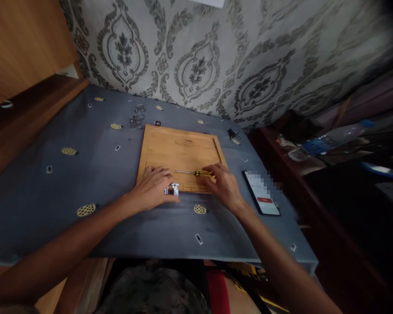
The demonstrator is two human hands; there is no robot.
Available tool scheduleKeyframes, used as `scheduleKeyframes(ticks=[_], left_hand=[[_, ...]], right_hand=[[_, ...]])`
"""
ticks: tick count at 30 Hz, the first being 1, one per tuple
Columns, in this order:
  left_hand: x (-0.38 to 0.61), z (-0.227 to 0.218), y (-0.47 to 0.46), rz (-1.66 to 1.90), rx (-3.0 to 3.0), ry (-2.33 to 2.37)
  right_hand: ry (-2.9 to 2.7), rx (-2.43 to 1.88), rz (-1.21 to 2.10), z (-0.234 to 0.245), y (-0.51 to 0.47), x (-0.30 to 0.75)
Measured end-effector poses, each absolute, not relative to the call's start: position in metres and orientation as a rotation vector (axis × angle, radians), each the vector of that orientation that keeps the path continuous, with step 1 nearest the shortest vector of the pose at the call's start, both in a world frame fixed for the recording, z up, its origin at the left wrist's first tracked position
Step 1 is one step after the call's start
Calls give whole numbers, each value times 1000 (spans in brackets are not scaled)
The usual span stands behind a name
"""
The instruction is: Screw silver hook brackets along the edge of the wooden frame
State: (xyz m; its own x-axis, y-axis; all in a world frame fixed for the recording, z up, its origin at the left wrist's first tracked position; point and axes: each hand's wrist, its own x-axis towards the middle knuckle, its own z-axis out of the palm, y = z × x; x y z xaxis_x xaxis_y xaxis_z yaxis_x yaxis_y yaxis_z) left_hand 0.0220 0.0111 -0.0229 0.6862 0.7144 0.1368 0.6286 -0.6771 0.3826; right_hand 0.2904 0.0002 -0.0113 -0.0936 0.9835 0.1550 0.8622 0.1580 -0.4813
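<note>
A wooden panel [183,150] with a raised frame lies flat on the cloth-covered table. My left hand [153,187] rests on its near left part, fingers curled over the wood and thumb below. Between that thumb and the fingers is a shiny metal hinge [174,189] at the near edge. My right hand [224,185] is over the near right corner, with thumb and fingers around the handle of a yellow and black screwdriver [199,173]. Its thin shaft points left across the panel, toward my left hand. Small holes show in the wood near the front edge.
Several metal fittings [137,117] lie behind the panel on the left. A small dark object [234,134] is at the back right. A phone [261,194] lies right of my right hand. Beyond the table's right side is a plastic bottle [330,139]. Patterned fabric [196,65] hangs behind.
</note>
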Motion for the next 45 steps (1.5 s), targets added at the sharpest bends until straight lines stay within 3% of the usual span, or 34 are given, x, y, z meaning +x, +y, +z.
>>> scheduleKeyframes(ticks=[6,14,25,32,45], left_hand=[[22,-23,11,402,2586,1071],[22,-19,11,339,2590,1089],[21,-23,12,415,2607,1061],[24,-13,10,304,2571,1099],[26,-5,8,239,2529,1118]], right_hand=[[-2117,-1756,302,-25,11,308],[-2120,-1671,436,-7,10,309],[-1390,-1245,455,23,-28,251],[-1380,-929,338,13,-19,202],[-1413,-1003,249,-7,-20,202]])
